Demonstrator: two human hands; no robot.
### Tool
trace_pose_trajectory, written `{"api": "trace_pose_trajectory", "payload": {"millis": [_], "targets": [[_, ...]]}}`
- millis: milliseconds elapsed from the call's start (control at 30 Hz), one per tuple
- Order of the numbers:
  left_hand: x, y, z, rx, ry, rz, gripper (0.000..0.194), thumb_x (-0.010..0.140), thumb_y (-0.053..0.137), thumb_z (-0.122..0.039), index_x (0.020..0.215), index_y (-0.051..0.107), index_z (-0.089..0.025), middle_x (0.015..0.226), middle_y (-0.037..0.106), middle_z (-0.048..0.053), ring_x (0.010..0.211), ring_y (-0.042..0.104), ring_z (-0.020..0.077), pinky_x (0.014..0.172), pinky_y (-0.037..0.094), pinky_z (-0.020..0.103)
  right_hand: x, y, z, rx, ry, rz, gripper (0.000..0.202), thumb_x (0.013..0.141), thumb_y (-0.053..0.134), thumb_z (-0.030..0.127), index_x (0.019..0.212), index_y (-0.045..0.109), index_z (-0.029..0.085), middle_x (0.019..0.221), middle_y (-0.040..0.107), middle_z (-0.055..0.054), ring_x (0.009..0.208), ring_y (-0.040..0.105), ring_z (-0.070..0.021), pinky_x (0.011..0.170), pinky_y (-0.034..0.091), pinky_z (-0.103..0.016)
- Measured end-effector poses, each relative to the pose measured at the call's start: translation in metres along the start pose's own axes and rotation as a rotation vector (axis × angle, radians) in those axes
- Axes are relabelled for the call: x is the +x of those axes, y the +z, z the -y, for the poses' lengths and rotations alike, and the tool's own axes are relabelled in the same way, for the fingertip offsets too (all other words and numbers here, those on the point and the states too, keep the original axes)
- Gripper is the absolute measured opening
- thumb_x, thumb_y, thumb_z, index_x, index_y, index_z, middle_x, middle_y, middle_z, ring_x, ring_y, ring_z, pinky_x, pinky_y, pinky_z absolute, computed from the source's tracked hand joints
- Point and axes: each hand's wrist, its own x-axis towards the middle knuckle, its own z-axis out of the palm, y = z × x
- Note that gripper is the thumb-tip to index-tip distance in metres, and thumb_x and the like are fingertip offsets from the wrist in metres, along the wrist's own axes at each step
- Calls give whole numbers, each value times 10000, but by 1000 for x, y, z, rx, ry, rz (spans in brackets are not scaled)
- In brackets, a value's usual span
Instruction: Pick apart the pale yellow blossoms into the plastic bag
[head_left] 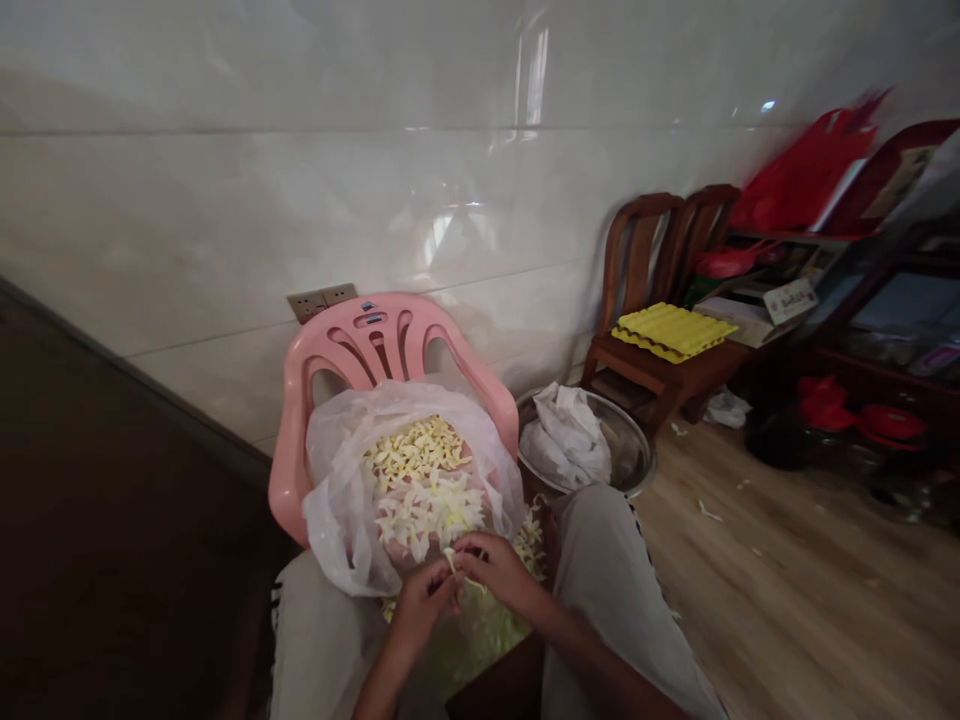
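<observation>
As the left hand [422, 592] and the right hand [495, 566] are meeting at the near side of a translucent plastic bag [334, 530], their fingertips are pinching a small, slender, creamy-white flower [449, 557]. Just beyond it, white blossoms [431, 512] with narrow, spread petals are lying loosely in the bag; farther back, smaller yellowish buds [420, 447] are forming another heap. A pink chair [287, 480] is supporting the bag.

Apparently a home interior: a pink plastic chair [288, 488] before the hands [496, 568], wooden chairs [637, 262] and wood-grain floor [780, 560] to their right.
</observation>
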Motion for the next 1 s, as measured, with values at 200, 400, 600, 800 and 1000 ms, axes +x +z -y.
{"api": "trace_pose_trajectory", "payload": {"millis": [200, 400, 600, 800, 1000], "targets": [[1, 0, 3, -20, -32, -35, 445, 749, 614, -615, 698, 647, -174, 599, 636, -12, 499, 552, 140, 564, 429, 263, -1, 3, 3, 32, 2, 14, 219, 850, 624, 371, 901, 712, 177, 788, 690, -22, 750, 617, -170, 698, 467, -262], [1, 2, 4, -40, -32, -48, 457, 712, 648, -632, 688, 630, -177, 582, 637, -12, 486, 544, 137, 549, 429, 262, -1, 3, 3, -8, 9, 20, 220, 862, 611, 376, 892, 710, 182, 792, 700, -26, 748, 627, -175, 677, 455, -260], [1, 2, 6, -95, -9, -51, 395, 737, 671, -564, 720, 648, -170, 593, 655, -10, 493, 567, 141, 552, 436, 260, -1, 4, 0, -8, -27, 30, 203, 869, 601, 355, 866, 700, 178, 782, 692, -24, 750, 632, -174, 700, 461, -260], [2, 2, 7, -160, -24, 18, 361, 743, 704, -499, 859, 705, -157, 668, 710, 13, 567, 626, 157, 614, 472, 272, 0, 3, -2, -72, -85, -15, 176, 877, 605, 322, 881, 718, 187, 833, 708, -35, 800, 638, -177, 744, 463, -261], [1, 2, -1, -233, -42, 69, 437, 721, 724, -549, 899, 731, -151, 746, 747, 46, 629, 661, 188, 660, 525, 313, 1, 1, -4, -107, -127, -20, 164, 886, 588, 268, 879, 729, 184, 853, 718, -44, 815, 648, -178, 746, 456, -255]]}}
